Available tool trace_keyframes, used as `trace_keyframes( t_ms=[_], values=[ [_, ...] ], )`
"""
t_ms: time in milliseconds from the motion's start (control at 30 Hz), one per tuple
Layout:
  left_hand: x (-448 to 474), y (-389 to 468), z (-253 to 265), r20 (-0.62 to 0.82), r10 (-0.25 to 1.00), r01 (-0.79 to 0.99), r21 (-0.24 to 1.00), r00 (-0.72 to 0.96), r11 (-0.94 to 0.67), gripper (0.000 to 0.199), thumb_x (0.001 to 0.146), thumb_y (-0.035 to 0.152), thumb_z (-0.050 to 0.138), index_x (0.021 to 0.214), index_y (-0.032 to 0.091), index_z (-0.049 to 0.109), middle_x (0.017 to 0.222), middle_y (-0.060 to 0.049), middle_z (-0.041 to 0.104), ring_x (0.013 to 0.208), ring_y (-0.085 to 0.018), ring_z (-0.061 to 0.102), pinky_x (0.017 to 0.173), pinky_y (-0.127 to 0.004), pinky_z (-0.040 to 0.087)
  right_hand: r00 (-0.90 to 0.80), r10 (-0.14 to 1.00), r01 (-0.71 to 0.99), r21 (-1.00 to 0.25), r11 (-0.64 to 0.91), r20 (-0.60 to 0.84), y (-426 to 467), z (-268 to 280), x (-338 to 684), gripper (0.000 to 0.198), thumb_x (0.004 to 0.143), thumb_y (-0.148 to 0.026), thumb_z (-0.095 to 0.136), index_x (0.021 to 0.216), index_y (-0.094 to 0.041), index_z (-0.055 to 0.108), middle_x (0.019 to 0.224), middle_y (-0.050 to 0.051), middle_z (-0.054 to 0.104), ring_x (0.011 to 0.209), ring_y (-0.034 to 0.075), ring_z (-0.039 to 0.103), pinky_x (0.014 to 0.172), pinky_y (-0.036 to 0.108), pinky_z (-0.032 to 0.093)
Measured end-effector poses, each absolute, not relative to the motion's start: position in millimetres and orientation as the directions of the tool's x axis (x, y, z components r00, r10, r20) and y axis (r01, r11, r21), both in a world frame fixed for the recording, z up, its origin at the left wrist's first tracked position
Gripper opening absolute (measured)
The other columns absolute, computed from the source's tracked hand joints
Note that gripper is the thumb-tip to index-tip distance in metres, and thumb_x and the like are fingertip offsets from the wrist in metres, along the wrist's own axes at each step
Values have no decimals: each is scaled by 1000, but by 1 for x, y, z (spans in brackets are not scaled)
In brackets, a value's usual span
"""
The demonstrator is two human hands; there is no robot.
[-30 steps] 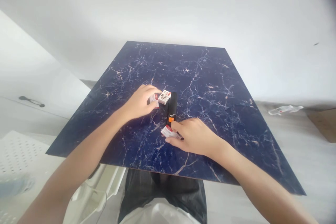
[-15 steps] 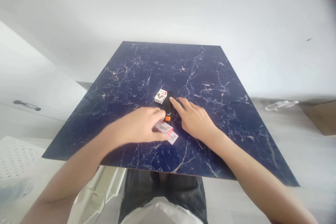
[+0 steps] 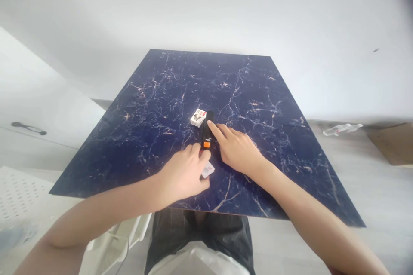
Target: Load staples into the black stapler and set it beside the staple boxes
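A black stapler (image 3: 207,131) with an orange button lies lengthwise on the table, pointing away from me. My right hand (image 3: 238,148) rests on the table at its right side, fingers stretched out, one fingertip touching the stapler's top. Just below the near end of the stapler, my left hand (image 3: 185,169) has its fingers and thumb around a small white-and-red box (image 3: 208,169). Most of that box is hidden under the hand; a white printed end shows. Another small white box (image 3: 198,117), with a dark picture and red print, sits left of the stapler's far end.
The dark blue marble-patterned table (image 3: 206,81) stands against a white wall. To the right on the floor are a clear plastic bottle (image 3: 342,129) and a cardboard box (image 3: 393,142). A white perforated basket (image 3: 19,197) is at lower left, near a white cabinet with a dark handle (image 3: 29,128).
My left hand has moved toward me and right, now covering more of the white-and-red box. My right hand has barely moved beside the stapler. The view has shifted slightly.
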State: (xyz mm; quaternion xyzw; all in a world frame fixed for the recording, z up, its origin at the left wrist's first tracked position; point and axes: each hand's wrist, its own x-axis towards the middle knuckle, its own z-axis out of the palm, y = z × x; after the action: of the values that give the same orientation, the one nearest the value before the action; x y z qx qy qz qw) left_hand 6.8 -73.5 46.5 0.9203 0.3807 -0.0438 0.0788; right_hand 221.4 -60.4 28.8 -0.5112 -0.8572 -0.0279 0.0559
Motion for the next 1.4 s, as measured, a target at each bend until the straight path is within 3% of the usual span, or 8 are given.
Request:
trace_keyframes(
  t_ms=[133,333,467,633,733,867,1167,1400],
  values=[
    [-25,-37,57,-194,604,634,264,773,-727,37,75,23,73,110,21,64,112,-10,65,100,-29,65,82,-39,52,-465,875,877,-66,476,133,-59,26,223,75,92,-6,38,166,-13,25,144,19,61,100,29,68,81,42,58],
    [-60,8,66,-251,672,717,262,697,-646,24,74,23,72,96,23,61,100,-4,63,85,-23,63,68,-31,45,-416,887,863,-221,454,201,-58,21,219,60,103,-16,36,162,-13,31,143,19,61,118,32,65,99,48,56],
    [-56,19,62,-145,724,728,289,675,-621,25,79,27,72,102,23,62,104,-6,66,86,-24,65,69,-32,45,-339,908,854,-325,407,245,-60,15,211,59,108,-38,43,162,-18,32,152,22,52,133,36,58,106,53,53],
    [-33,22,47,6,639,564,464,769,-683,28,79,24,76,104,23,64,113,-7,69,103,-26,67,87,-37,51,-333,903,793,-436,425,273,-58,6,207,70,104,-46,52,162,-17,28,162,27,41,150,40,44,114,62,46],
    [-23,19,38,51,636,536,491,770,-687,30,77,32,83,98,22,64,111,-7,70,106,-28,67,90,-41,53,-339,892,729,-516,450,300,-54,9,211,68,98,-38,60,158,-19,34,155,22,51,142,37,54,111,58,50],
    [-20,16,29,124,578,455,494,807,-741,36,77,33,87,105,23,66,123,-9,69,119,-30,64,100,-44,53,-336,896,690,-571,445,292,-53,17,219,70,90,-29,68,154,-20,41,142,17,62,124,32,67,105,51,55],
    [-30,22,33,29,573,469,541,819,-698,45,77,32,89,115,27,66,129,-7,69,121,-30,64,103,-46,52,-380,899,594,-687,418,218,-57,19,224,81,83,-18,72,156,-23,39,144,15,56,114,27,70,99,46,62],
    [-18,12,26,121,667,507,555,735,-660,39,76,28,86,108,23,65,122,-8,68,119,-31,64,102,-47,52,-387,884,587,-668,457,264,-50,12,226,80,80,-16,72,154,-23,44,136,14,60,116,28,69,98,48,64]
  ],
)
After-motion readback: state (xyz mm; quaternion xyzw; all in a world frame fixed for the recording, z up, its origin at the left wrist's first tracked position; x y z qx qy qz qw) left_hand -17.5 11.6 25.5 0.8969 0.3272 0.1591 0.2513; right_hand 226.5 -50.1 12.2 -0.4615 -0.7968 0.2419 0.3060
